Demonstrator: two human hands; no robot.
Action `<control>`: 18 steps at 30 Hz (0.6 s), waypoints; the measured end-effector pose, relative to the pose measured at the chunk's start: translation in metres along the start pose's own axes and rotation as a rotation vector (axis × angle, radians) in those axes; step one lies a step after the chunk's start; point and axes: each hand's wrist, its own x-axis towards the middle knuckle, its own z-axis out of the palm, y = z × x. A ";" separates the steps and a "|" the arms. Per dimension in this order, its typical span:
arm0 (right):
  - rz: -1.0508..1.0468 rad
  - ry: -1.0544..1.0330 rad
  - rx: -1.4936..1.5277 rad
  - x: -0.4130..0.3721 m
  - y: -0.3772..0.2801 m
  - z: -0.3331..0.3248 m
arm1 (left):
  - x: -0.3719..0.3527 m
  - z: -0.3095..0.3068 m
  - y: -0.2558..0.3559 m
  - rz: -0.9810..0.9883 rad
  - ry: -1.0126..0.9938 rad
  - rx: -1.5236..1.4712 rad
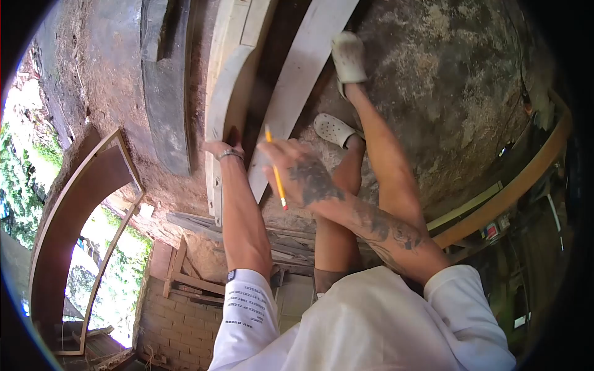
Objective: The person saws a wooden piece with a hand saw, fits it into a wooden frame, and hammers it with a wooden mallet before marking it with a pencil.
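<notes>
My left hand (pixel 226 149), with a bracelet at the wrist, grips the near end of a pale curved wooden piece (pixel 230 86). The thumb is on its right side and the other fingers are partly hidden. To the right, my right hand (pixel 289 162) is closed on a yellow pencil (pixel 277 172), its tip pointing away from me and its pink eraser towards me. Under and beyond this hand lies a long flat pale board (pixel 303 68). The curved piece lies along other pale timber (pixel 216 179).
A dark weathered board (pixel 166 93) lies further left on the earthen floor (pixel 433 80). My feet in pale clogs (pixel 349 59) stand right of the flat board. A wooden frame (pixel 43 247) borders the bright opening at left. Stacked timber (pixel 198 224) and a brick wall (pixel 179 328) are nearer.
</notes>
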 end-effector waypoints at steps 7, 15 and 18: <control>0.108 0.117 0.130 -0.093 0.107 -0.003 | 0.031 -0.017 -0.009 0.036 -0.088 -0.149; 0.311 -0.053 -0.012 -0.174 0.192 -0.016 | 0.112 -0.032 -0.137 0.031 -0.472 -0.689; 0.236 0.039 0.059 -0.161 0.195 -0.017 | 0.084 0.026 -0.133 0.021 -0.407 -0.810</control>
